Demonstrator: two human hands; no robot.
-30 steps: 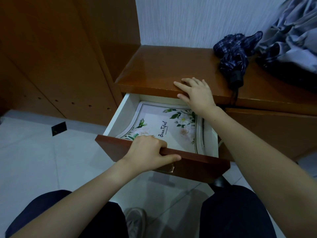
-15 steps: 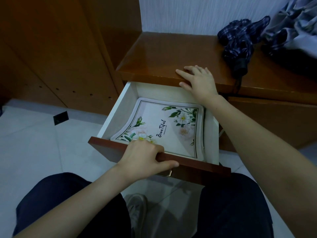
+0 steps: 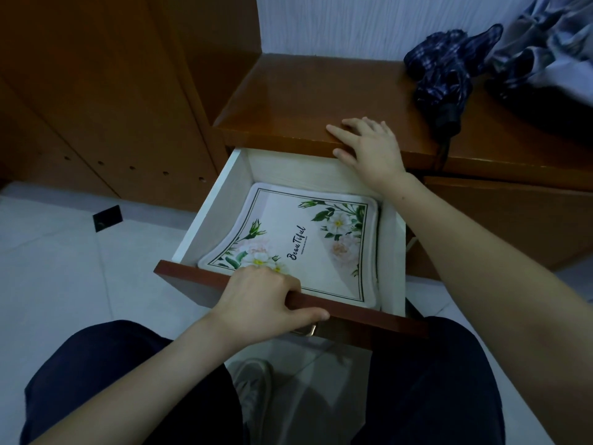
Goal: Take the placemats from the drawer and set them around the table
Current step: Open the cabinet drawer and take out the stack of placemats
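Drawer open under brown cabinet top; pale tiled floor.

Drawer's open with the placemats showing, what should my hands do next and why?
Probably reach the right hand down from the cabinet top and pinch the placemats: the drawer looks open enough, they lie uncovered, and the left hand grips the front.
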